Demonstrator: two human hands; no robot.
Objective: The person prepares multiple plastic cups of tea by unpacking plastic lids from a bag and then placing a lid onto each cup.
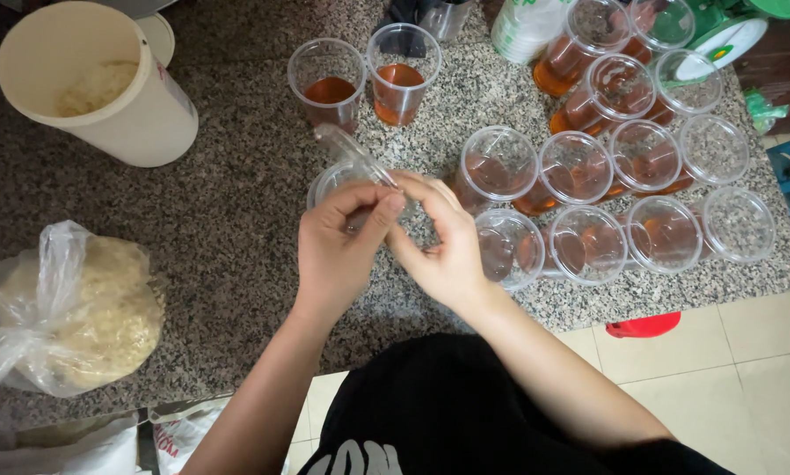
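My left hand [340, 246] and my right hand [443, 242] meet above a speckled granite counter [236, 202]. Together they pinch a small clear plastic bag [353, 154] that sticks up to the left from my fingertips. Under my hands stands a clear plastic cup [333, 182], mostly hidden; I cannot tell what is in it. Just beyond stand two open clear cups of amber liquid [329, 88], [401, 84].
Several lidded clear cups of amber liquid [579, 167] lie in rows at the right. A cream bucket [96, 88] with pale grains stands far left. A plastic bag of pale grains [78, 317] lies near left. A green scale [729, 35] sits far right, above tiled floor [746, 352].
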